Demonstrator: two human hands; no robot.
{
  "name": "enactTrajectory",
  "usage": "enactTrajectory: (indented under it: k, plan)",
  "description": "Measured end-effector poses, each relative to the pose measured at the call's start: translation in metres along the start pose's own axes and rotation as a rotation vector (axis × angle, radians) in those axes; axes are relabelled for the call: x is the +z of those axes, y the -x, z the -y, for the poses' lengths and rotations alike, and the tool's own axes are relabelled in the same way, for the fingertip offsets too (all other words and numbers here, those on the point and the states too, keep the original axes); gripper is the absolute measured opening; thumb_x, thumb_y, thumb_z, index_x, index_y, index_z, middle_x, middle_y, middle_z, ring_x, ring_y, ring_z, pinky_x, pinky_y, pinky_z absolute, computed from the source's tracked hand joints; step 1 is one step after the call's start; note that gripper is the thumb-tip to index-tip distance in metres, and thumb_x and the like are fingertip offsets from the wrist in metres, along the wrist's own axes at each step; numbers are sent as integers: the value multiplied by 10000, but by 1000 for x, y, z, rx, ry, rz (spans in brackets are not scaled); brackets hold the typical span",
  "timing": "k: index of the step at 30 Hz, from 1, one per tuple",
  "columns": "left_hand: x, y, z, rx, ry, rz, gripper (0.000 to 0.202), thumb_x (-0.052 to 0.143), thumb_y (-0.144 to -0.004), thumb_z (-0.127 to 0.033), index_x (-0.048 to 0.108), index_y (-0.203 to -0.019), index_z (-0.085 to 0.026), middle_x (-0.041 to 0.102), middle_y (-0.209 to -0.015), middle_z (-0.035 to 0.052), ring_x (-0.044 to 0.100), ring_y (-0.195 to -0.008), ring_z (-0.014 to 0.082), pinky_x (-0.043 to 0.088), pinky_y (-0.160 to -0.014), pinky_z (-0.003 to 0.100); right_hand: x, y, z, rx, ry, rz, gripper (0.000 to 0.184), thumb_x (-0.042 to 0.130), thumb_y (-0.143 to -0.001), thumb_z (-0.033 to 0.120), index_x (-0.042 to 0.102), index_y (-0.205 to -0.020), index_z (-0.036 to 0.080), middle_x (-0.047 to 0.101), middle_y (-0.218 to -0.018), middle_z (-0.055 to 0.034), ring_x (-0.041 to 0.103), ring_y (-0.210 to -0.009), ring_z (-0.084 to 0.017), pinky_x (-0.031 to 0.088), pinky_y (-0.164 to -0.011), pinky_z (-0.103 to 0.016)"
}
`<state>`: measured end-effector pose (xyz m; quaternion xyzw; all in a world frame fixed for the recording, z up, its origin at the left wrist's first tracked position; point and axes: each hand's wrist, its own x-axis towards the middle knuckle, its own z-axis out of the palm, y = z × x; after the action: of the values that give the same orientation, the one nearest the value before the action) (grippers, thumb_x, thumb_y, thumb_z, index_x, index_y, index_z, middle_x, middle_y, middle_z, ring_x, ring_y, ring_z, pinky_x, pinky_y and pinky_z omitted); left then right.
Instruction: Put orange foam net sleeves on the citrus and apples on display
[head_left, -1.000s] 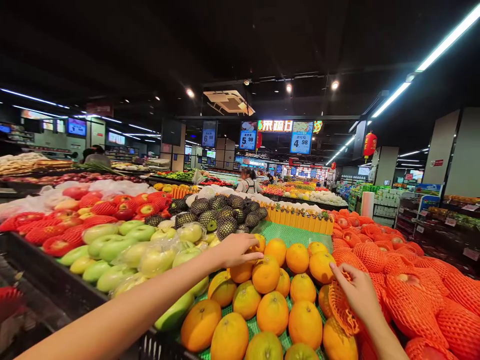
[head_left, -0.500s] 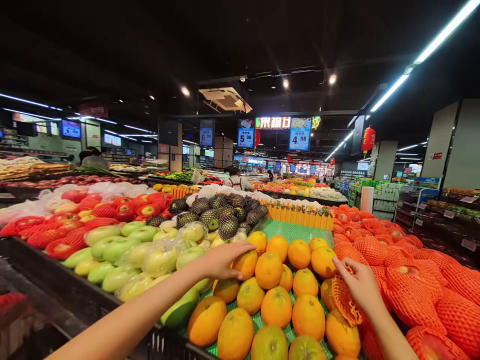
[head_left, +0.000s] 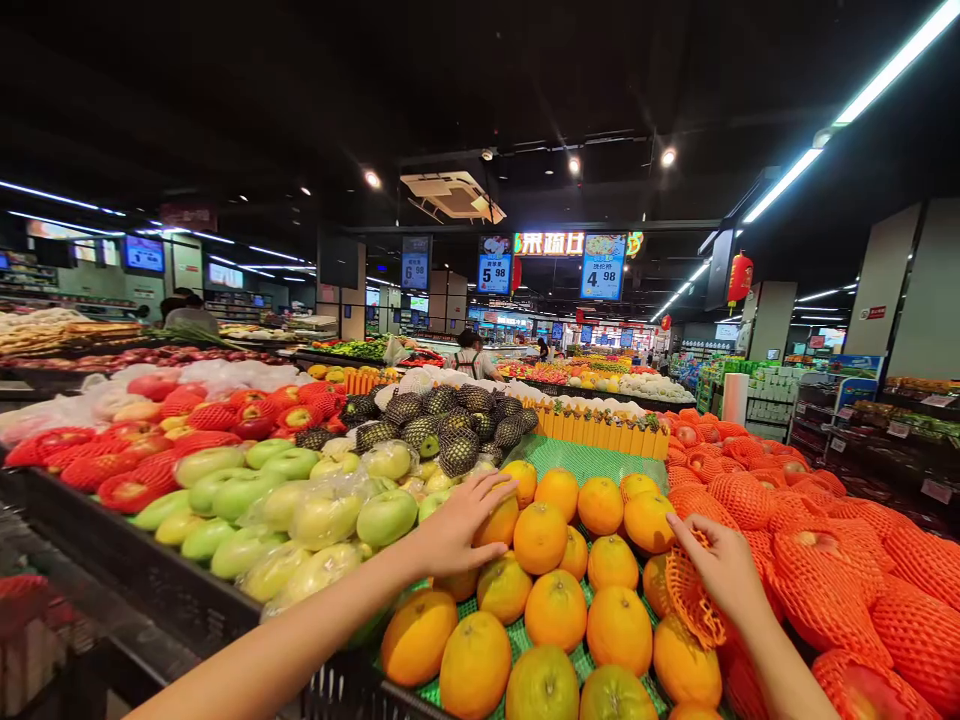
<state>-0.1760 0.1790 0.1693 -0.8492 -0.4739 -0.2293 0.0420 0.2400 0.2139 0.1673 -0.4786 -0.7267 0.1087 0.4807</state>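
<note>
My left hand [head_left: 457, 528] lies over an orange [head_left: 498, 522] at the left side of the heap of oranges [head_left: 556, 608] on a green mat [head_left: 592, 462], fingers spread and curved round it. My right hand [head_left: 721, 568] is closed on an orange foam net [head_left: 688, 596] at the right edge of the heap, pinching it against a fruit. Green mangoes [head_left: 296, 508], some in clear wrap, lie just left of my left arm.
Net-wrapped red fruit [head_left: 832, 580] fills the right side. Dark pineapples [head_left: 450, 425] and red netted apples [head_left: 150, 440] sit behind the mangoes. A black crate edge [head_left: 150, 590] runs along the front left. People stand far back among more produce stands; price signs [head_left: 601, 268] hang overhead.
My left hand drew back from the far oranges onto a nearer orange at the heap's left side. My right hand kept its grip on the foam net and barely moved.
</note>
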Motion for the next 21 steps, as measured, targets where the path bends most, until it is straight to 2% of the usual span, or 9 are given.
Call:
enactTrajectory:
  k: [3, 6, 9, 11, 13, 15, 17, 18, 21]
  plan:
    - [5, -5, -25, 102, -22, -35, 658, 613, -943, -484, 392, -1526, -272, 397, -1568, 113, 289, -1470, 353, 259, -1230, 576, 1, 0, 0, -4, -7, -7, 564, 503, -895, 700, 453, -632, 204, 395, -618, 24, 406, -610, -161, 315, -639, -297]
    - [5, -13, -48, 134, -19, -18, 549, 596, -947, -464, 502, -1435, -230, 521, -1456, 119, 411, -1374, 334, 318, -1195, 534, 0, 1, 3, -1, -9, -46, 555, 501, -890, 685, 459, -619, 203, 355, -603, 30, 352, -581, -147, 299, -604, -287]
    - [0, -26, -67, 63, -67, -49, 415, 605, -911, -509, 660, -1158, -180, 653, -1208, 143, 514, -1219, 357, 365, -1121, 555, -1, 4, 6, 19, -3, -221, 543, 519, -860, 691, 509, -626, 201, 340, -579, 38, 318, -538, -136, 296, -564, -273]
    - [-4, -42, -81, -48, 3, -117, 368, 548, -927, -524, 685, -972, -185, 692, -1045, 119, 584, -1079, 325, 430, -1030, 504, -3, 6, 8, 33, -23, -388, 540, 537, -843, 693, 545, -629, 197, 362, -576, 36, 328, -523, -132, 312, -550, -260]
    - [-7, -68, -96, -138, 206, -207, 334, 501, -937, -478, 683, -956, -198, 713, -1019, 84, 629, -989, 268, 475, -948, 411, -6, 7, 10, 40, -52, -525, 534, 549, -844, 682, 581, -637, 191, 406, -582, 32, 352, -514, -130, 328, -539, -249]
    - [-7, -102, -110, -137, 392, -226, 291, 529, -911, -447, 678, -981, -208, 725, -1065, 59, 648, -1009, 239, 485, -929, 348, -7, 8, 11, 34, -66, -609, 521, 556, -858, 661, 606, -651, 185, 442, -584, 31, 373, -503, -127, 336, -529, -240]
    - [-3, -144, -123, -158, 402, -130, 268, 555, -896, -426, 674, -981, -202, 726, -1083, 56, 650, -1044, 239, 485, -920, 325, -8, 8, 12, -5, -59, -647, 511, 558, -879, 636, 609, -648, 183, 460, -577, 34, 398, -494, -124, 342, -521, -232]
    - [2, -167, -127, -183, 371, -45, 272, 562, -903, -425, 669, -1010, -199, 717, -1130, 55, 642, -1078, 235, 478, -934, 316, -7, 8, 13, -37, -50, -655, 507, 555, -896, 618, 604, -642, 183, 463, -570, 36, 411, -488, -123, 346, -517, -228]
    - [19, -232, -134, -224, 333, 114, 320, 617, -892, -431, 655, -1047, -154, 699, -1141, 100, 653, -1031, 247, 503, -858, 323, -2, 7, 13, -196, 35, -656, 489, 521, -968, 530, 561, -619, 190, 467, -538, 43, 439, -451, -120, 344, -499, -227]
